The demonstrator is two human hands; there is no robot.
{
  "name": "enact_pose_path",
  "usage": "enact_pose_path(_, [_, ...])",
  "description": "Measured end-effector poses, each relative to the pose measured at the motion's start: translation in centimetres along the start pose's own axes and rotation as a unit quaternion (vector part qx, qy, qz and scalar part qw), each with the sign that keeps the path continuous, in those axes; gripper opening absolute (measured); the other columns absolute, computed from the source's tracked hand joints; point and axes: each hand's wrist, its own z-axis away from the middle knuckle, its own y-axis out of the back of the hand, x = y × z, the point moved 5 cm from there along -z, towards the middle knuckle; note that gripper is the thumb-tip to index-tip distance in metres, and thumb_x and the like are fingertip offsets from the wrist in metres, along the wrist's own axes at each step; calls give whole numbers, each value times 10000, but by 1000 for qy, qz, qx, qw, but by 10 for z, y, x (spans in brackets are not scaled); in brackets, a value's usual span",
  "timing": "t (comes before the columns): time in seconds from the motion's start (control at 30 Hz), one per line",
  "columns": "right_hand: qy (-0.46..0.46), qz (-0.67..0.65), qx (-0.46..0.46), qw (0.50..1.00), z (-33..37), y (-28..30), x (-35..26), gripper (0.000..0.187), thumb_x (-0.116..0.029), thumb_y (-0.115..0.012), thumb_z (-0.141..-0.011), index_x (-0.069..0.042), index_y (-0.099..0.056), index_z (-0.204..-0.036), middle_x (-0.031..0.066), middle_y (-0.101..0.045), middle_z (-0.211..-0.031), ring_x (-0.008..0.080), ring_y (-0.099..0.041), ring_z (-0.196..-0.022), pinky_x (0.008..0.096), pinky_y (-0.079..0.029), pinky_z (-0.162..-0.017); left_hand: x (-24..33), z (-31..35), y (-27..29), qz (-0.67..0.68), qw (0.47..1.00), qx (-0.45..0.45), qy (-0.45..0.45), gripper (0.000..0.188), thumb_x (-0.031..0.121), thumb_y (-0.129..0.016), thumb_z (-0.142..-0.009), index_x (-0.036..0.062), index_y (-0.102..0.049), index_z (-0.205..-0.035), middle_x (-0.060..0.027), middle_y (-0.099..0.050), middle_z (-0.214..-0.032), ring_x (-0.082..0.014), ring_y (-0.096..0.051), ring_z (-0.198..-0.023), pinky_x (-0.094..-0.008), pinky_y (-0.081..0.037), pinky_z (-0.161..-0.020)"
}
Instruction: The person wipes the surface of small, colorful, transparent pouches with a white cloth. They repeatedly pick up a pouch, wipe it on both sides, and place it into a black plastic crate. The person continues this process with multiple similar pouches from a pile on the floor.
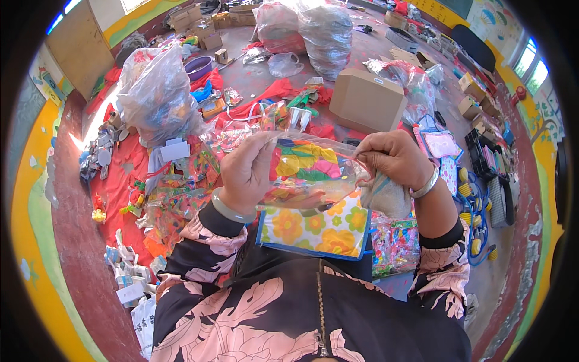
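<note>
Head view: the fingers of your left hand [246, 172] and right hand [399, 158] grasp opposite sides of the clear plastic bag [307, 188], suspended over the flower-print panel [316, 231], apparently to hold the film taut and its multicoloured contents [310, 161] spread flat.

Over my feed this looks like a makeshift sorting workshop or storeroom in a nursery-style room: its yellow painted walls with wavy green edging [31, 208] carry a cartoonish green-leaved tree mural [546, 123]. I can see 3 bulging translucent plastic sacks [158, 90], a large brown cardboard box [371, 99] and heaps of small, colourful clear-plastic packets [181, 202] strewn over creased red sheeting [117, 229].
</note>
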Motion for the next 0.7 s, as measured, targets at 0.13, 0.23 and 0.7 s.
enact_pose_path(0.13, [-13,276,3,961,17,11,-17,150,-98,-654,-784,11,-658,-886,138,-657,-784,228,-641,-719,338,-491,-669,6,0,5,-63,991,-116,-16,79,9,-578,-862,-16,-602,-933,-97,-598,-713,-143,-561,-562,-285,-437,-516])
enact_pose_path(0.23, [70,222,98,968,31,17,-64,355,-121,-688,-753,8,-618,-1077,175,-647,-991,237,-630,-755,317,-489,-681,28,-9,-2,-67,973,-191,-107,96,17,-599,-817,2,-593,-912,-90,-581,-656,-260,-560,-513,-342,-413,-466])
enact_pose_path(0.7, [73,149,20,986,19,-27,-64,131,2,-548,-814,9,-648,-899,101,-594,-675,154,-580,-588,276,-454,-561,15,30,-30,-29,937,-347,4,205,251,-688,-775,65,-605,-794,-95,-574,-644,-268,-590,-576,-347,-453,-500])
